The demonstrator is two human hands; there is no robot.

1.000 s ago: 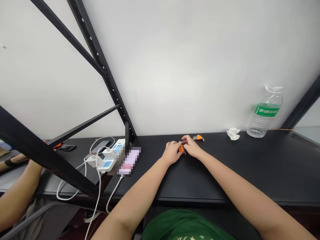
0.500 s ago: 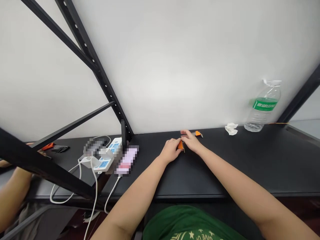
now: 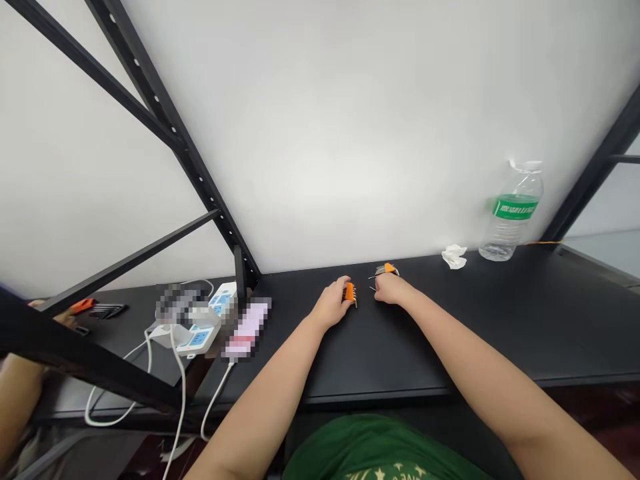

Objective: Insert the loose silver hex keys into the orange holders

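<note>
My left hand (image 3: 330,303) is closed around an orange hex key holder (image 3: 349,292), and the short bent ends of several keys stick out on its right side. My right hand (image 3: 391,289) is closed in a pinch, with the thin metal tip of a hex key (image 3: 373,289) poking out to the left of the fingers. Just behind the right hand lies a second orange holder (image 3: 389,267) with several hex keys in it, partly covered by that hand. A gap of black tabletop separates the two hands.
A clear bottle with a green label (image 3: 515,208) and a crumpled tissue (image 3: 455,257) stand near the wall at right. To the left are a charging phone (image 3: 249,328), a white power strip (image 3: 200,340), cables and a black metal frame (image 3: 187,160). Another person's arm (image 3: 20,380) shows at far left.
My hands have moved apart. The right hand has come away from the orange holder in my left hand with a hex key in its fingers. The view has shifted slightly.
</note>
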